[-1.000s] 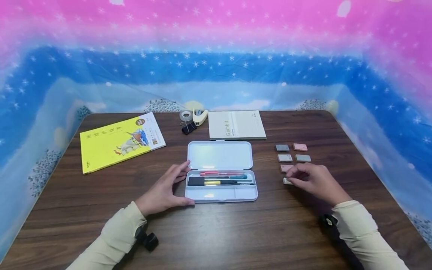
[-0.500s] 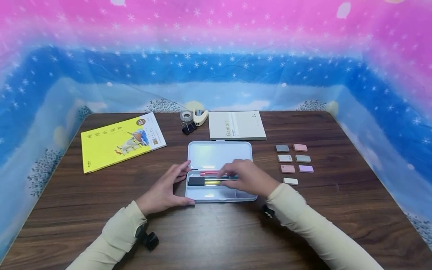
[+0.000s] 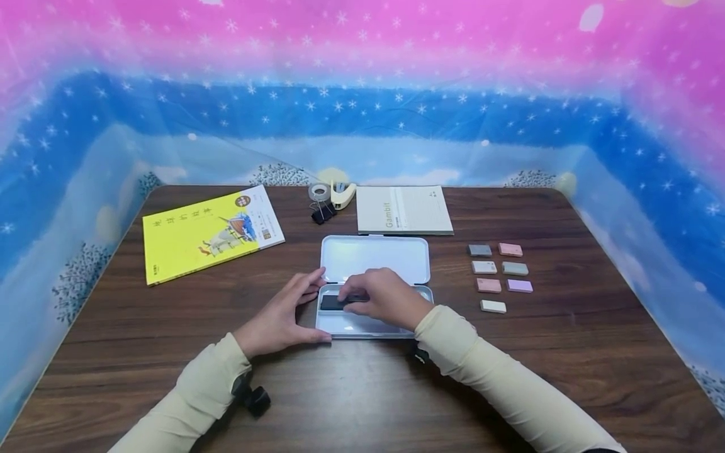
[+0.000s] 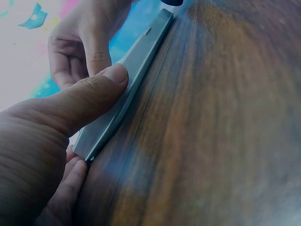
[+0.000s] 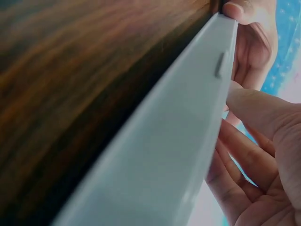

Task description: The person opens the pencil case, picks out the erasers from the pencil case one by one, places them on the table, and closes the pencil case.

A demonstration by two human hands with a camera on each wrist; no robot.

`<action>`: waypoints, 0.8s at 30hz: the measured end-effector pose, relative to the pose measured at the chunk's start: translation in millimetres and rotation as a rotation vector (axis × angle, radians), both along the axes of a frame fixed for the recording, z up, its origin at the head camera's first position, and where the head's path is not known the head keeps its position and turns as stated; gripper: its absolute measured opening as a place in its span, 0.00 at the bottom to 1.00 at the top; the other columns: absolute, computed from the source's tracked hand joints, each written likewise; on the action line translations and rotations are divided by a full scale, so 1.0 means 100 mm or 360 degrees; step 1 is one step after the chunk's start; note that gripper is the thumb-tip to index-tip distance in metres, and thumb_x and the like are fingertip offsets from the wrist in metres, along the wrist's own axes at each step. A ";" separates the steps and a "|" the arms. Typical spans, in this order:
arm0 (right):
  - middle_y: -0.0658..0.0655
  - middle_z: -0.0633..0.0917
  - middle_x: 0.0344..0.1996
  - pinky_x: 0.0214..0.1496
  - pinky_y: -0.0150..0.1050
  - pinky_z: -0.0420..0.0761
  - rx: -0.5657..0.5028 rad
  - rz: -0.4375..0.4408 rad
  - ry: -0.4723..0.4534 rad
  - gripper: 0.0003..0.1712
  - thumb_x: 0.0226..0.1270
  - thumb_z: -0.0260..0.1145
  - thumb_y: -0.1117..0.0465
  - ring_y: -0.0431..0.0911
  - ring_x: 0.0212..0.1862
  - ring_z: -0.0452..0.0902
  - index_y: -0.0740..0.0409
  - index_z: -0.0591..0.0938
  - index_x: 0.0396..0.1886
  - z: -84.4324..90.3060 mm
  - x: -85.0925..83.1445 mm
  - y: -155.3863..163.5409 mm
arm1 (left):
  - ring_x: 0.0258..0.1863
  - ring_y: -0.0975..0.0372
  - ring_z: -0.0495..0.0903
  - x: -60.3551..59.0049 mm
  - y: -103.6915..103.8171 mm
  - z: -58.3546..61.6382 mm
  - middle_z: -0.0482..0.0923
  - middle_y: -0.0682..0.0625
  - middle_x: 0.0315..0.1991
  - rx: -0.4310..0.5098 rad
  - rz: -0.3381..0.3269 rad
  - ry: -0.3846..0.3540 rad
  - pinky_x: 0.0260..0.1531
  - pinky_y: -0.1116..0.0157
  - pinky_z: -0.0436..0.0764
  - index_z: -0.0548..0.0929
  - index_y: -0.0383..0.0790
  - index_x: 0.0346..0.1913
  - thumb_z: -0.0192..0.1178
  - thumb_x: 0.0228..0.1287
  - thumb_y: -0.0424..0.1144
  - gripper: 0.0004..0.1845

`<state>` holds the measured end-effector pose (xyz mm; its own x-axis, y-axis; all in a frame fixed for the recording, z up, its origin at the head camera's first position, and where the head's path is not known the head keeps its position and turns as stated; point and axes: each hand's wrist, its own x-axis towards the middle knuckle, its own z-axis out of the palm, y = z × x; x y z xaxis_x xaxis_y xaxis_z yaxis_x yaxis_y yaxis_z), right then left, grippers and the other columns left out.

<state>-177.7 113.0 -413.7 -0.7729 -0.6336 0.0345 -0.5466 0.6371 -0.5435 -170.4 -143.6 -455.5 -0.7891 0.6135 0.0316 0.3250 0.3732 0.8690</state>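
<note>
An opened white pencil case [image 3: 375,259] lies on the table, its lid folded back. My left hand [image 3: 277,319] holds its left end, the thumb at the front corner and the fingers behind; in the left wrist view that thumb [image 4: 101,84] lies against the case's front wall [image 4: 141,61]. My right hand [image 3: 391,299] reaches down into the case, its fingertips at the right end of a dark rectangular block [image 3: 331,303]. Whether they pinch it is hidden: in the right wrist view the front wall [image 5: 155,132] covers the fingertips. The hand hides most of the contents.
Small erasers stand in two columns at the right, among them a purple one [image 3: 520,286] and a white one [image 3: 493,307]. Behind are a notebook [image 3: 404,209], a binder clip [image 3: 323,214], tape [image 3: 319,192] and a cream stapler-like tool [image 3: 342,196]. A yellow book [image 3: 212,236] lies left.
My right hand has left the white eraser at the right and moved left into the pencil case, over the pens to the dark block. My left hand stays on the case.
</note>
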 end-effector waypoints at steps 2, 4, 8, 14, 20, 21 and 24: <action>0.47 0.92 0.44 0.54 0.37 0.87 -0.0008 -0.0003 -0.0005 0.09 0.68 0.77 0.63 0.37 0.44 0.84 0.52 0.92 0.47 0.00 -0.01 -0.01 | 0.73 0.47 0.71 0.00 0.00 0.01 0.65 0.42 0.70 -0.0014 0.0004 0.0001 0.74 0.54 0.71 0.54 0.44 0.84 0.83 0.55 0.44 0.60; 0.47 0.92 0.44 0.54 0.37 0.87 -0.0015 -0.0006 -0.0005 0.09 0.68 0.77 0.63 0.37 0.44 0.84 0.52 0.92 0.46 0.00 -0.01 -0.02 | 0.73 0.48 0.71 0.00 0.00 0.02 0.65 0.42 0.70 -0.0024 0.0011 -0.0003 0.74 0.55 0.71 0.55 0.44 0.84 0.84 0.54 0.43 0.61; 0.47 0.92 0.44 0.52 0.35 0.86 -0.0035 -0.0009 0.0007 0.08 0.68 0.77 0.64 0.36 0.43 0.84 0.51 0.92 0.45 -0.02 -0.01 -0.01 | 0.73 0.49 0.71 0.01 0.01 0.02 0.65 0.43 0.70 -0.0002 0.0006 -0.0013 0.74 0.58 0.71 0.57 0.43 0.83 0.84 0.53 0.41 0.59; 0.45 0.91 0.41 0.47 0.31 0.86 -0.0152 -0.0046 0.0020 0.08 0.66 0.77 0.65 0.34 0.41 0.83 0.50 0.92 0.42 0.00 0.01 0.13 | 0.74 0.48 0.71 0.03 0.00 0.01 0.64 0.43 0.71 0.0026 0.0000 -0.0030 0.73 0.60 0.72 0.59 0.42 0.82 0.84 0.52 0.41 0.58; 0.46 0.91 0.40 0.49 0.34 0.90 -0.0347 -0.0170 0.0091 0.09 0.64 0.77 0.68 0.37 0.42 0.86 0.52 0.91 0.42 0.13 0.11 0.71 | 0.74 0.48 0.70 0.03 0.00 0.02 0.64 0.41 0.72 0.0032 -0.0004 -0.0019 0.73 0.60 0.72 0.59 0.42 0.82 0.84 0.53 0.39 0.57; 0.47 0.91 0.41 0.48 0.35 0.90 -0.0364 -0.0215 0.0123 0.10 0.64 0.77 0.69 0.38 0.42 0.87 0.53 0.91 0.42 0.15 0.15 0.86 | 0.74 0.48 0.70 0.03 0.00 0.03 0.64 0.41 0.72 0.0032 -0.0004 -0.0020 0.73 0.61 0.72 0.59 0.42 0.82 0.84 0.53 0.39 0.57; 0.48 0.91 0.41 0.43 0.37 0.91 -0.0354 -0.0389 0.0237 0.12 0.62 0.78 0.72 0.40 0.42 0.87 0.52 0.91 0.41 0.16 0.28 1.41 | 0.74 0.49 0.70 0.02 0.01 0.04 0.64 0.42 0.71 0.0022 -0.0013 -0.0019 0.73 0.61 0.71 0.59 0.42 0.82 0.84 0.53 0.39 0.57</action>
